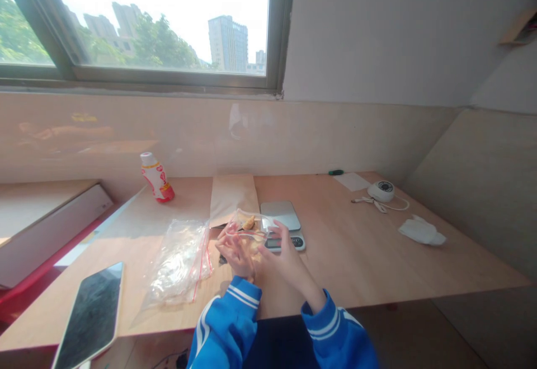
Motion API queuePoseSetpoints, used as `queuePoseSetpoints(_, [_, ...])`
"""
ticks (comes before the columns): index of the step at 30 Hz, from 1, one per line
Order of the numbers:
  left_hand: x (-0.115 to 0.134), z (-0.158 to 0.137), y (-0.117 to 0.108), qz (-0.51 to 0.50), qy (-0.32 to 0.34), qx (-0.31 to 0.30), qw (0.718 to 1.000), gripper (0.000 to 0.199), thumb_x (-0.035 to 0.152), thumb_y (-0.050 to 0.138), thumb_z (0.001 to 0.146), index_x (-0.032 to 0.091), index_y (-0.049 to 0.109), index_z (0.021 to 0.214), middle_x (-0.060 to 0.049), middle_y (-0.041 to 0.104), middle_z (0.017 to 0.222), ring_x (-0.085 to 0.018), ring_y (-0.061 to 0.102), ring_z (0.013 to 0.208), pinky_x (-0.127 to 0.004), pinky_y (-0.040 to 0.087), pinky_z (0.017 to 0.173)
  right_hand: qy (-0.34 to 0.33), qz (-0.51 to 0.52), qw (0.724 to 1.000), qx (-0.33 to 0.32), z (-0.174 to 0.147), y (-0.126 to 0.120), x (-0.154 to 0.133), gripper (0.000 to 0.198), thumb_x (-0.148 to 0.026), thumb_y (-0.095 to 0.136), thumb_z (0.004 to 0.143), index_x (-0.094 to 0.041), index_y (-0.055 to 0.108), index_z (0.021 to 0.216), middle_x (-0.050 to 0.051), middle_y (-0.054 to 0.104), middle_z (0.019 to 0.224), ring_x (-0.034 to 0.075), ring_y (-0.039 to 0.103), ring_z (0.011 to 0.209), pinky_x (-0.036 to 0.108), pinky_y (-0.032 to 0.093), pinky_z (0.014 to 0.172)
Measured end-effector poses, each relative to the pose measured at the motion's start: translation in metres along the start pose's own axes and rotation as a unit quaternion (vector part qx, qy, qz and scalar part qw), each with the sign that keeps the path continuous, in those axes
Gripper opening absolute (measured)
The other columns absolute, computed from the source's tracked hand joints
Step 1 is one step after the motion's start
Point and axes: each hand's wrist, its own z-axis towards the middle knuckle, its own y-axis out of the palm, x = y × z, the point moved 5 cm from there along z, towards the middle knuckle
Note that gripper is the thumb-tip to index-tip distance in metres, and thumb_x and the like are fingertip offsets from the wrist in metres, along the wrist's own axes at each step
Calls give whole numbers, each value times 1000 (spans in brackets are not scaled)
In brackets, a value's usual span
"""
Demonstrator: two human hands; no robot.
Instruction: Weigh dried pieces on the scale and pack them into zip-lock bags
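Observation:
Between my two hands is a small clear zip bag [262, 221] with a brown lump [249, 223] inside, whose kind I cannot make out. My left hand [237, 254] grips the bag's left side, fingers curled against it. On the right side my right hand [285, 254] pinches the bag with thumb and fingers. Just behind and to the right lies a kitchen scale [282, 215] with a silver plate, its display partly covered by the bag and my right hand. A brown paper bag [232, 195] lies flat behind my left hand.
Left of my hands lie several clear zip bags [178, 260]. A phone [94, 313] is at the front left edge, a red and white bottle [157, 178] behind. On the right are a white camera [381, 190] with cable, a crumpled tissue [422, 230], paper [351, 181] and a green-handled tool [336, 172].

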Motion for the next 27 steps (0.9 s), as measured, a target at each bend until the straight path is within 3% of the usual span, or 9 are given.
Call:
queuePoseSetpoints(3, [4,0,3,-12,30,-39,999,21,42,45,89,21,44,93,-7,55,104,-21,56,103,-44,43,92,12,76,997,26,0,4,-2,50,-42,59,81,-22,41,124,8,66,103,21,64,91,37,53,80])
queuePoseSetpoints(7, [10,0,6,25,73,-96,992,33,51,41,88,20,50,93,-8,52,106,-22,52,106,-43,41,94,28,170,983,63,2,-13,-12,32,-43,49,88,-22,50,113,8,67,107,21,64,96,35,52,82])
queuePoseSetpoints(11, [3,3,8,77,9,-118,990,35,48,46,88,20,50,110,-11,51,120,-22,50,111,-40,41,94,18,188,976,112,0,-39,-14,28,-45,45,90,-21,60,91,5,69,92,20,65,89,32,50,81])
queuePoseSetpoints(14, [-1,1,15,46,-43,-206,977,37,45,40,91,20,49,117,-10,58,115,-21,56,104,-37,45,88,18,185,976,113,-2,-47,-9,28,-46,49,88,-21,61,89,4,69,89,20,65,86,30,51,78])
queuePoseSetpoints(19, [8,-13,30,74,19,-411,909,31,40,41,91,18,62,96,-7,66,92,-20,62,89,-32,48,80,5,133,989,66,-3,-44,1,32,-49,51,86,-20,64,91,6,70,98,22,63,95,32,49,84])
queuePoseSetpoints(21, [8,-12,28,89,13,-389,917,31,40,41,91,18,62,93,-5,66,85,-17,62,79,-29,48,73,25,126,986,104,-5,-50,6,36,-51,50,86,-19,66,90,7,71,92,23,65,89,32,50,80])
queuePoseSetpoints(25, [2,-6,17,90,-28,-255,962,30,40,37,93,18,58,89,-1,59,70,-13,55,61,-24,45,59,72,148,968,190,-9,-64,16,43,-56,49,85,-17,66,91,9,72,85,22,66,76,33,52,72])
queuePoseSetpoints(27, [1,-6,17,83,-33,-252,964,29,39,37,93,18,57,87,-1,58,70,-12,54,62,-23,44,60,81,152,966,194,-10,-66,20,44,-57,50,84,-17,67,92,9,73,86,22,65,74,32,52,70])
